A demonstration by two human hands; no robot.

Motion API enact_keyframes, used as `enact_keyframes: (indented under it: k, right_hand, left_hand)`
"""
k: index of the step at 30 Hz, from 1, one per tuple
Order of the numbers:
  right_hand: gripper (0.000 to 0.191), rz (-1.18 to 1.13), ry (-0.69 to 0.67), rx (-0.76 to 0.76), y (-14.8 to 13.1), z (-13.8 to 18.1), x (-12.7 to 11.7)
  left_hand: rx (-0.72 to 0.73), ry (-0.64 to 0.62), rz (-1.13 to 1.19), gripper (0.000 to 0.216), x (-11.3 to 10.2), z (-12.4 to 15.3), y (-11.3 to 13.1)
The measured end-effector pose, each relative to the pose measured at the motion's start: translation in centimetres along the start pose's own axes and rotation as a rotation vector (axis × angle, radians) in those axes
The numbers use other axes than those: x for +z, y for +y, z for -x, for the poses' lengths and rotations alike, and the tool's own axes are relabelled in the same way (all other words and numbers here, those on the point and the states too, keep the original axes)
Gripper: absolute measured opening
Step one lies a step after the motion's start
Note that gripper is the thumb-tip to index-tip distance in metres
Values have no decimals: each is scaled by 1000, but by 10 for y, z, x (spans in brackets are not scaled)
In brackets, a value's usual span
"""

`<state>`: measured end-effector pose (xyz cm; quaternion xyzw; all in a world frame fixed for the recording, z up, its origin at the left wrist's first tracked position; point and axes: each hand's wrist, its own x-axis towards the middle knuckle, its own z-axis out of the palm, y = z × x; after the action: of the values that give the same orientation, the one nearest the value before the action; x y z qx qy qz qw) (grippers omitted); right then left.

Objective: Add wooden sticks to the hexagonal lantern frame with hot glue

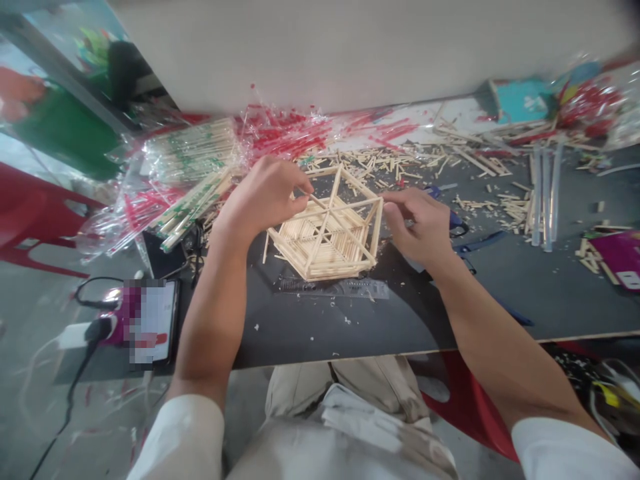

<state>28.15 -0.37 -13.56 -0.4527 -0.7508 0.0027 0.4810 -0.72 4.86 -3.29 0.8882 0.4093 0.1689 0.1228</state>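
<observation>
A hexagonal frame of thin wooden sticks [327, 211] stands on the dark table. Several sticks cross at its top centre, over layered sticks that narrow inward like a web. My left hand [270, 190] is at its upper left side, thumb and index finger pinched on a stick of it. At the right corner, my right hand [423, 223] has its thumb and index finger closed about the frame's edge; the other fingers curl inward. A clear ruler [370, 291] lies flat, partly under the near side of the frame.
Loose stick pieces [387, 163] litter the back of the table [350, 340]. Bagged sticks [190, 150] and red-and-clear wrappers [280, 130] lie at the back left. Blue-handled tools [480, 243], clear glue sticks [545, 193] and a purple packet [617, 257] are rightward. A phone [155, 323] lies at the left edge.
</observation>
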Motion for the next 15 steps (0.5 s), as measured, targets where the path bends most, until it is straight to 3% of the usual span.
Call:
enact_keyframes:
  k: [10,15]
  right_hand:
    - [39,22,2,24,1,0,2]
    - [35,3,9,1,2,0,3]
  left_hand:
    - [-35,79,29,30,8,-4,-1]
    - [27,6,24,23,-1,-1,-4]
